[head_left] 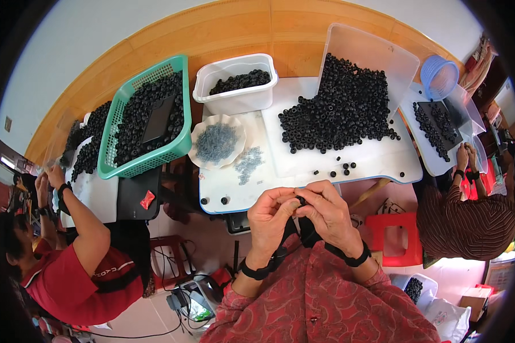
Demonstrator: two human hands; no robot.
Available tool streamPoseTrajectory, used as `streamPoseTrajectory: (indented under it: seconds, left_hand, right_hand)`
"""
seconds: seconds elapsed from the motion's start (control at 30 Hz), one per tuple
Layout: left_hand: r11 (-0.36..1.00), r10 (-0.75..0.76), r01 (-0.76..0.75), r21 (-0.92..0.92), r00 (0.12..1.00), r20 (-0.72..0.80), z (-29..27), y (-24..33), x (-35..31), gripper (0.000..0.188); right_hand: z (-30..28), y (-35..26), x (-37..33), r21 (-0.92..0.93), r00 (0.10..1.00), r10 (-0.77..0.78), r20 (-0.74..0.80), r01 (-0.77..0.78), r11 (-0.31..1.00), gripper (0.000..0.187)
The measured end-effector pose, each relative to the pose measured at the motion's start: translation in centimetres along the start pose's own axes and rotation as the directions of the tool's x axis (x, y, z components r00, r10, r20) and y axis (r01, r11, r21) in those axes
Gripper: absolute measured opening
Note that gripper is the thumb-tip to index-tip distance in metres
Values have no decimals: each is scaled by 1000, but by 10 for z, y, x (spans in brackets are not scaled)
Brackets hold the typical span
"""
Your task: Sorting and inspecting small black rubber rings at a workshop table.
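My left hand (268, 219) and my right hand (330, 214) meet above the table's front edge. Between their fingertips is a small black ring-shaped part (301, 200), pinched from both sides; fingers cover much of it. Beyond my hands, a large heap of similar black parts (343, 111) spills from a tipped clear plastic bin (397, 60) onto the white tabletop (280, 166). Several loose ones lie near the edge. Left of the heap, a pale scalloped dish (243, 137) holds many small clear bluish pieces, and more of these pieces (249, 164) are scattered beside it.
A white tub (234, 103) and a green basket (186, 134) hold more black parts. Co-workers sit on both sides, one in a red shirt (91, 280), one in a striped top (469, 226). A red stool (415, 240) stands right; cables run across the floor.
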State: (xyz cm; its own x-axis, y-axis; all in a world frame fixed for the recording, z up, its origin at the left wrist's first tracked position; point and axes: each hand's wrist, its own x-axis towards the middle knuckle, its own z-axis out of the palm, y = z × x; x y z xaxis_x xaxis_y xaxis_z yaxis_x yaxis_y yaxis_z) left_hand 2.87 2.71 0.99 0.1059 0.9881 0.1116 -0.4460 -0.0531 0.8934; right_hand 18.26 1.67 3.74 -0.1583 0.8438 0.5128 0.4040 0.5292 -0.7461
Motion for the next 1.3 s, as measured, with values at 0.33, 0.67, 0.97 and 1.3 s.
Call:
streamPoseTrajectory:
  seconds: [0.33, 0.67, 0.97, 1.3]
  left_hand:
    - [979, 193, -168, -119, 952, 238, 11, 4, 7, 59]
    - [978, 188, -206, 43, 948, 258, 10, 5, 0, 63]
    - [966, 205, -235, 104, 950, 235, 15, 7, -4, 50]
    - [976, 200, -214, 36, 952, 232, 23, 4, -2, 62]
  right_hand:
    - [-3, -8, 0, 78, 997, -29, -78, 35, 996, 29]
    - [-1, -10, -6, 171, 997, -12, -80, 25, 985, 25]
    - [0, -6, -13, 203, 989, -26, -142, 55, 978, 24]
    - [-2, -8, -8, 301, 987, 30, -158, 19, 953, 28]
